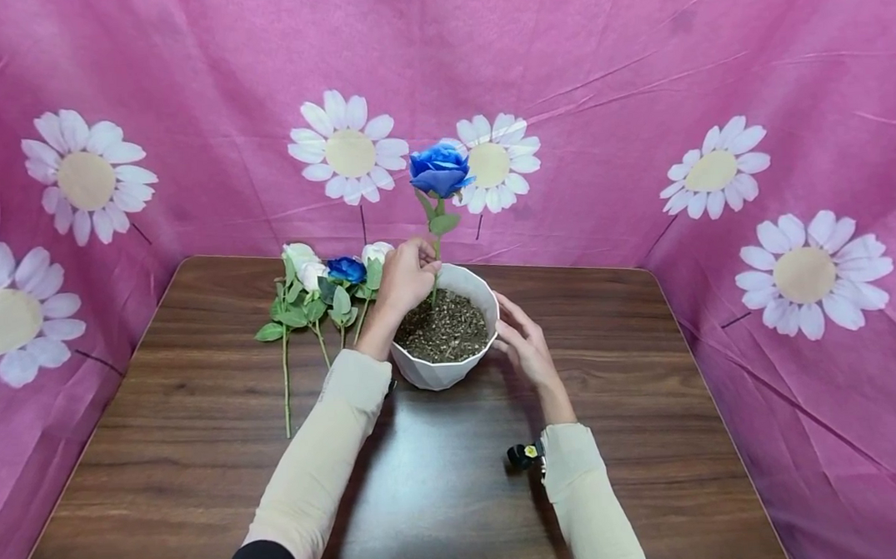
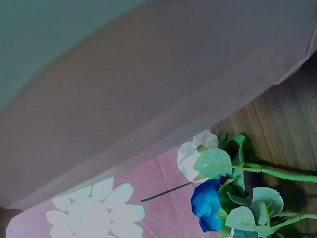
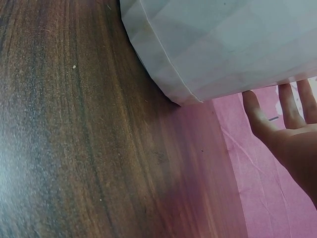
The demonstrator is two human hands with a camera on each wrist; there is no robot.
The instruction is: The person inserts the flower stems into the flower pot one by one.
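Note:
A blue artificial rose [image 1: 440,170] stands upright in a white faceted pot [image 1: 439,375] filled with dark soil [image 1: 450,329]. The left hand [image 1: 409,274] pinches its green stem just above the soil, where the stem's lower end goes in. Against the pot's right side rests the right hand [image 1: 524,339], its fingers extended along the wall. In the right wrist view, the fingertips of the right hand [image 3: 292,134] touch the pot wall [image 3: 218,44]. The left hand itself is hidden in the left wrist view, which the pot mostly fills.
Left of the pot, several white roses [image 1: 301,257] and a blue rose [image 1: 347,270] lie on the brown wooden table [image 1: 637,471], stems toward the front. A pink cloth [image 1: 596,56] printed with daisies hangs behind and at both sides. Wrist cameras [image 1: 521,454] are worn at the cuffs.

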